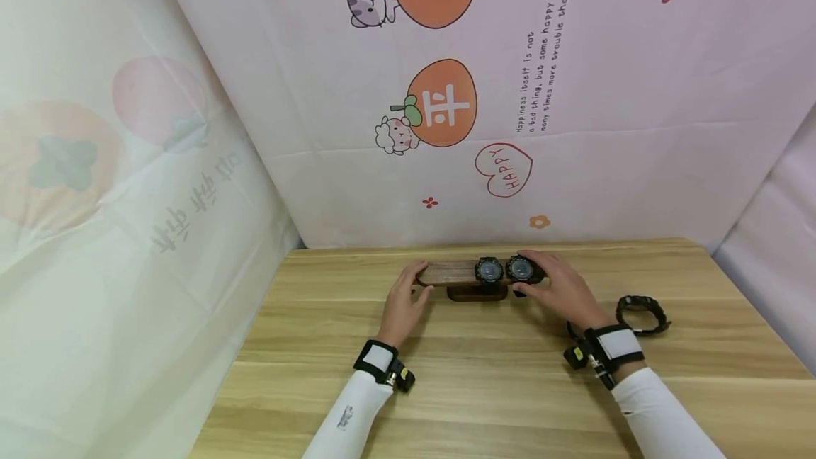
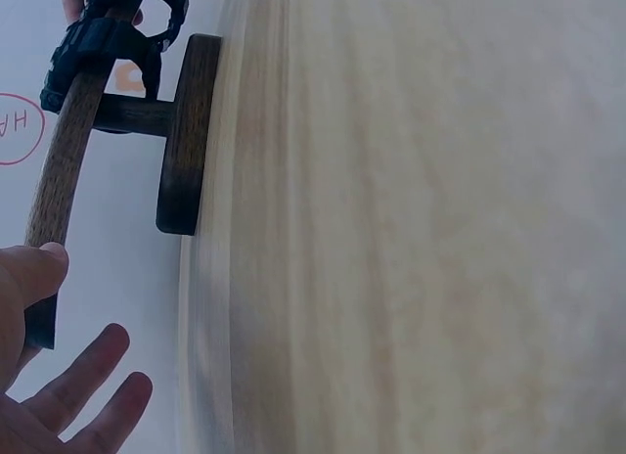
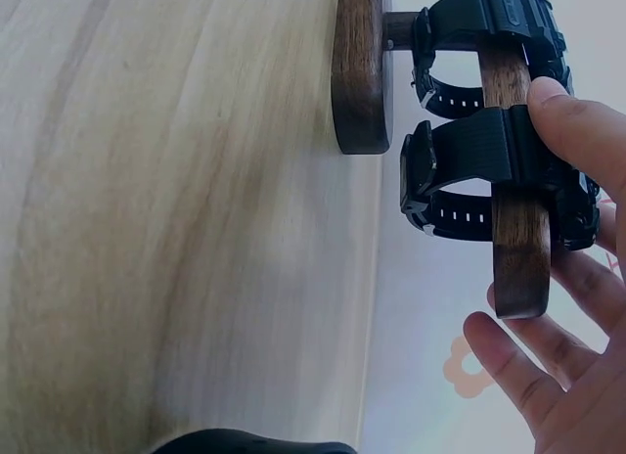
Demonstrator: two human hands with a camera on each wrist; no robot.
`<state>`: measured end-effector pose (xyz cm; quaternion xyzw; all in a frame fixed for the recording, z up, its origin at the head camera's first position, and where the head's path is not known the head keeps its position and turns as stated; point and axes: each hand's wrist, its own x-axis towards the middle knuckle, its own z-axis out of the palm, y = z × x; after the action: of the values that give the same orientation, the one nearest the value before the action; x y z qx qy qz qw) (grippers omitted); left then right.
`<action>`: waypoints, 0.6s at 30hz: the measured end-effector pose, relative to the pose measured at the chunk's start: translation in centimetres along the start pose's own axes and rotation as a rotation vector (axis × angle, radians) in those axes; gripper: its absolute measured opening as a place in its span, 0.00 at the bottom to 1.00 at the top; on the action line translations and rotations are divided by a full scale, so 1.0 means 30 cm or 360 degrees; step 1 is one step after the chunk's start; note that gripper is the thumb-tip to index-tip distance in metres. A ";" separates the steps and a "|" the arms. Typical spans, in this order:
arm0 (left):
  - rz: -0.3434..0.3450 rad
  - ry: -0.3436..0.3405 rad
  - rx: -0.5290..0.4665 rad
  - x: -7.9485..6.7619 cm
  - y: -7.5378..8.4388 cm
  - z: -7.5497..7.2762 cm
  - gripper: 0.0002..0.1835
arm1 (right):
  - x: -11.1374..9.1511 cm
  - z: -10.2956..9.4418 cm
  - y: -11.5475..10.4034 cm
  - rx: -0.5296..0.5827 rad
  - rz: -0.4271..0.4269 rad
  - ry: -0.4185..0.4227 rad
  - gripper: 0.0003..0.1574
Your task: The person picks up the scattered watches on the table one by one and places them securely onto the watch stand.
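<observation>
Left hand (image 1: 403,308) pinches the likely rigid watch stand (image 1: 451,273), sensibly by its end; right hand (image 1: 567,294) grips its rightmost digital watch (image 1: 521,268).

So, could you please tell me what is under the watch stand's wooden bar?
Under the bar are a short post, the wooden base on the table, and the lower strap loops of two black watches. The base covers the tabletop beneath it.

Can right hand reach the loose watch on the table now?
Likely yes: the loose watch lies uncovered to the right of the right hand, which would first need to let go of the end watch on the stand.
</observation>
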<state>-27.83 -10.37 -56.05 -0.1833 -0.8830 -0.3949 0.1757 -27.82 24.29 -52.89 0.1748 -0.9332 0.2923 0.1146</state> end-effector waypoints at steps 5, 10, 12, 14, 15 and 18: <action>-0.0010 -0.0010 -0.0010 -0.001 0.005 -0.002 0.29 | -0.001 0.001 0.000 0.0003 -0.0006 0.0004 0.50; -0.0046 -0.0034 -0.0019 0.000 0.007 -0.004 0.29 | 0.000 0.004 -0.003 -0.0003 -0.0020 0.0022 0.50; -0.0057 -0.0041 -0.0020 0.001 0.005 -0.004 0.29 | 0.001 0.006 -0.005 -0.0005 -0.0025 0.0031 0.49; -0.0062 -0.0042 -0.0018 0.001 0.005 -0.004 0.29 | 0.001 0.007 -0.007 -0.0008 -0.0029 0.0041 0.49; -0.0056 -0.0039 -0.0017 0.000 0.005 -0.004 0.29 | 0.001 0.008 -0.008 -0.0010 -0.0029 0.0045 0.49; -0.0039 -0.0027 -0.0012 0.000 0.005 -0.004 0.29 | 0.001 0.010 -0.007 -0.0011 -0.0028 0.0060 0.49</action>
<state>-27.75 -10.38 -55.87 -0.1764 -0.8851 -0.3989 0.1626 -27.79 23.93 -53.02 0.1773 -0.9302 0.2914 0.1354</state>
